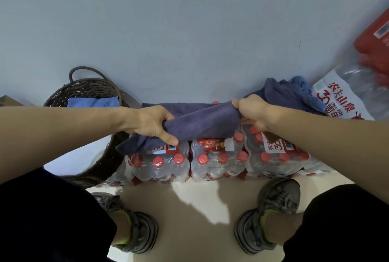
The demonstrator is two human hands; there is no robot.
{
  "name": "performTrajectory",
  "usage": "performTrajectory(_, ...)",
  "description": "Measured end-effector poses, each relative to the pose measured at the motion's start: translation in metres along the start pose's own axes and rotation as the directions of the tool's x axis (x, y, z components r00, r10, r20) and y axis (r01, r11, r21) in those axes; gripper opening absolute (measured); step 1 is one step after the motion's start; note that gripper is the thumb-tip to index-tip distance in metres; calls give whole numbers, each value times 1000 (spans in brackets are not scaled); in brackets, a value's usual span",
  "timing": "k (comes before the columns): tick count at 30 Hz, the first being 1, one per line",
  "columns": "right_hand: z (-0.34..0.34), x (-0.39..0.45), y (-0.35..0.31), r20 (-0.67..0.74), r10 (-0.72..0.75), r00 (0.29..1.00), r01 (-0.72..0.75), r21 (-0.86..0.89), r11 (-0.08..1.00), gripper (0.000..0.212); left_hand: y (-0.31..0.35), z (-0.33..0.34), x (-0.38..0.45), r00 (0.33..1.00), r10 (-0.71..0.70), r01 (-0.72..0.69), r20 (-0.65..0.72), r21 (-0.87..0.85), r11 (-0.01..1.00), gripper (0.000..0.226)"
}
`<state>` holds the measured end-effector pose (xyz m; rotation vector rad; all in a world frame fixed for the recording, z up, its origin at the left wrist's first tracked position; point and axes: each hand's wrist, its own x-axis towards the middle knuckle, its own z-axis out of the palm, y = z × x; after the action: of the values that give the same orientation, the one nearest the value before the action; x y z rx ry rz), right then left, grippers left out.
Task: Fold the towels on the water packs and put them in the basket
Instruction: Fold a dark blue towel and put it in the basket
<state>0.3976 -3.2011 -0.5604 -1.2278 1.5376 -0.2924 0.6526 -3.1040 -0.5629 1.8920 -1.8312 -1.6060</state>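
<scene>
1. A dark purple towel [202, 120] is held stretched above the shrink-wrapped water packs [219, 156], against a pale blue wall; its far edge is seen resting on the packs and its left tail hanging over their front.

2. The left end is gripped by the left hand [151, 124], fingers and thumb curled round the bunched cloth; the right end is pinched by the right hand [252, 112], fingers closed over the edge.

3. A heap of unfolded towels [290, 93], dark and lighter blue, is seen at the right end of the packs, just behind the right hand.

4. The woven basket [90, 89] is set at the left, beside the packs, with one folded light blue towel [92, 102] already inside.

5. A skewed fold is judged the main risk: the left end is bunched rather than held by its corners, so edges may not meet.

6. The hanging tail could also be caught on the bottle caps, or the heap dragged off by the right forearm.
</scene>
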Motion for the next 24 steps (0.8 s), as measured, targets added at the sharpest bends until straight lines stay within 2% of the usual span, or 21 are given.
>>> performTrajectory(4, -10, 0, 7, 18, 1, 1000, -2, 4, 1000, 29, -9, -7, -9, 997, -45, 34, 68, 159, 987, 13)
performTrajectory(8, -20, -4, 27, 45, 61, 997, -60, -12, 998, 33, -20, -11, -19, 989, -85, 67, 124, 147, 987, 11)
performTrajectory(10, -23, -9, 39, 74, 89, 993, -89, -8, 996, 32, -24, -11, -22, 982, -122, 100, 141, 156, 983, 1)
performTrajectory(16, -23, -16, 65, 132, 205, 970, -194, -93, 977, 31, -26, -11, -24, 937, -235, 204, 257, 143, 968, 5)
performTrajectory(18, -23, -14, 68, 133, 208, 969, -198, -84, 977, 30, -25, -13, -21, 952, -235, 204, 194, 167, 965, 6)
performTrajectory(21, -23, -5, 68, 131, 173, 976, -166, -63, 984, 21, -30, -21, -14, 979, -204, 191, 13, 287, 939, 8)
performTrajectory(24, -18, 8, 67, 134, 142, 981, -128, -111, 986, 22, -39, -28, -4, 968, -248, 247, -33, 271, 930, 2)
